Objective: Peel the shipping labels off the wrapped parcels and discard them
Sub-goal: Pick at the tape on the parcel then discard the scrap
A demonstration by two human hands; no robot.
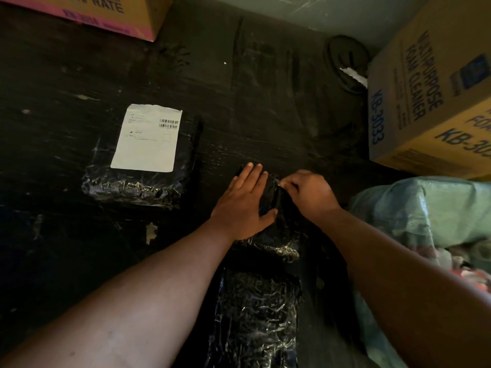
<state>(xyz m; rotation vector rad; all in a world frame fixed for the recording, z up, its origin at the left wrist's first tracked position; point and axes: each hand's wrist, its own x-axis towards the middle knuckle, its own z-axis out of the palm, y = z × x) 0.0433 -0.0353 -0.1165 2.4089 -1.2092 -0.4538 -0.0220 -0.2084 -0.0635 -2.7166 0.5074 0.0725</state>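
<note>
Left hand [245, 201] flat on black parcel [268, 205] — right hand [308, 193] pinching its wrap.

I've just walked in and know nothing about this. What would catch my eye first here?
The white shipping label on a black wrapped parcel at left stands out against the dark surface. At centre, the left hand presses flat on another black parcel while the right hand pinches something small at its top. A foam cleaner carton sits at right.

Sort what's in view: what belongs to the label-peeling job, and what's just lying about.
Job:
- labelled parcel with white shipping label
- parcel under the hands
- near parcel
- left hand, pressing flat
- right hand, pinching at the wrap

Lying about:
- foam cleaner box
- pink-printed box
- green bag
</note>
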